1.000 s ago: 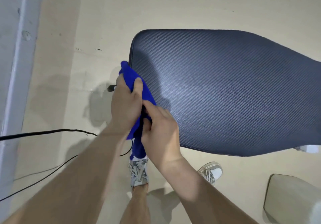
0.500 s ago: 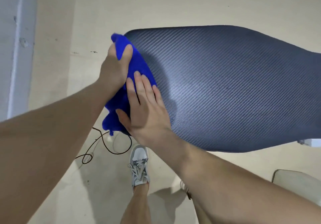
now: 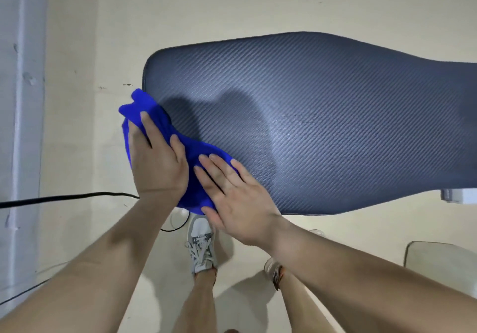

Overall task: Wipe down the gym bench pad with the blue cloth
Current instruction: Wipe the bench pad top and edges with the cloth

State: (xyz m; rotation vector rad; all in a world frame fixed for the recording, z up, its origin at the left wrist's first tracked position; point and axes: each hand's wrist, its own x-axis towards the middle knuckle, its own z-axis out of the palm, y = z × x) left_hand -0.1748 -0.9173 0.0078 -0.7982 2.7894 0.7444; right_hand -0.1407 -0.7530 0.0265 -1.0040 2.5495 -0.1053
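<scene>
1. Blue cloth (image 3: 192,152) lies bunched on the near-left corner of the gym bench pad (image 3: 322,126), overhanging its edge.
2. Left hand (image 3: 157,162) grips the cloth, outer fingers curled over the edge; right hand (image 3: 232,193) presses flat, fingers straight and together.
3. Advised: flatten cloth; stroke lengthwise, evenly.
4. Pad: dark, diagonally ribbed, rounded. Cloth: soft.

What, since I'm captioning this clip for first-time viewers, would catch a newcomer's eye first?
The vivid blue cloth stands out first, bunched over the near left corner of the dark, ribbed bench pad. Both hands are on it: the left hand holds the bunched end, and the right hand presses flat beside it. A black cable crosses the pale floor at left.
</scene>
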